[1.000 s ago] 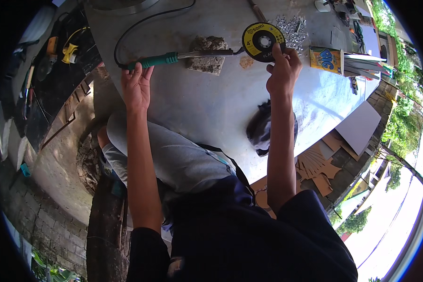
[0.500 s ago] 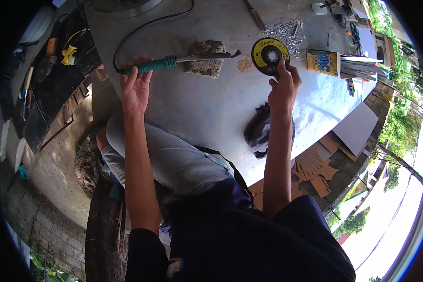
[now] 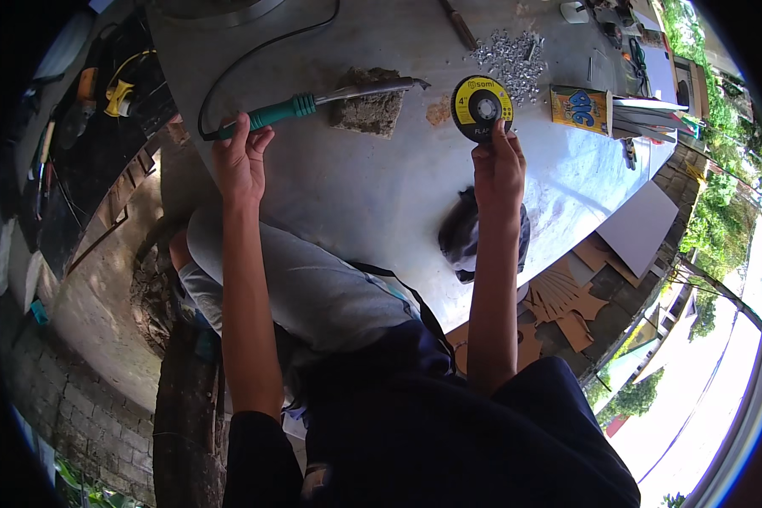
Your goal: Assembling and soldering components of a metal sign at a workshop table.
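My left hand is closed on the green handle of a soldering iron, fingers and thumb near its cord end. The iron's metal shaft points right, with a dark bent tip, and passes over a rough grey stone block; whether it touches the block I cannot tell. Between the thumb and fingers of my right hand is a flap disc, yellow and black with a round centre hole. I pinch it at its lower right edge, and its printed face shows.
Many small shiny metal pieces lie beyond the disc on the grey metal table. A yellow-and-blue box holds flat strips. A dark cloth bundle lies by my right forearm. Cardboard pieces sit past the table's right edge.
The flap disc has turned slightly and my right hand has shifted a little left. The soldering iron's tip has risen, so the iron slants more upward to the right.
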A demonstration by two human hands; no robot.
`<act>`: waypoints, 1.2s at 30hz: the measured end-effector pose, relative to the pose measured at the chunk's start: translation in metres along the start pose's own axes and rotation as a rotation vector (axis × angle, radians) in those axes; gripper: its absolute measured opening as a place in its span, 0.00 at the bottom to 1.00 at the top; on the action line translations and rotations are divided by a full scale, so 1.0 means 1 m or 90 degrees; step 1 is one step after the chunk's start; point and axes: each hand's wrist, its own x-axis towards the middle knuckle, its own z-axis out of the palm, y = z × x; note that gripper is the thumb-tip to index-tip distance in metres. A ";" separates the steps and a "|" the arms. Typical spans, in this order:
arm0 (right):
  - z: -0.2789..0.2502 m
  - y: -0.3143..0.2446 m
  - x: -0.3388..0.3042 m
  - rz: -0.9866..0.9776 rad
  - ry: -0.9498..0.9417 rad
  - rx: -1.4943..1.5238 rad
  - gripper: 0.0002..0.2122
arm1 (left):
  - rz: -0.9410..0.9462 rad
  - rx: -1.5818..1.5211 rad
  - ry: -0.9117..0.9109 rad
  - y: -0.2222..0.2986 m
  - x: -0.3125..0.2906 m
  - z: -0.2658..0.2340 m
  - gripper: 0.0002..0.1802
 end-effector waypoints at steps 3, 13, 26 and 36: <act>0.006 0.007 0.001 -0.002 -0.012 -0.006 0.06 | 0.013 0.016 0.010 0.002 -0.002 0.009 0.05; 0.026 0.039 0.017 -0.119 0.061 -0.252 0.07 | 0.015 -0.007 0.052 0.001 0.001 0.013 0.04; 0.033 0.032 0.009 -0.138 0.058 -0.156 0.07 | 0.018 0.007 0.081 -0.001 0.001 0.012 0.05; -0.012 0.037 0.017 -0.178 0.147 -0.240 0.11 | 0.026 0.017 0.090 0.001 -0.001 0.020 0.06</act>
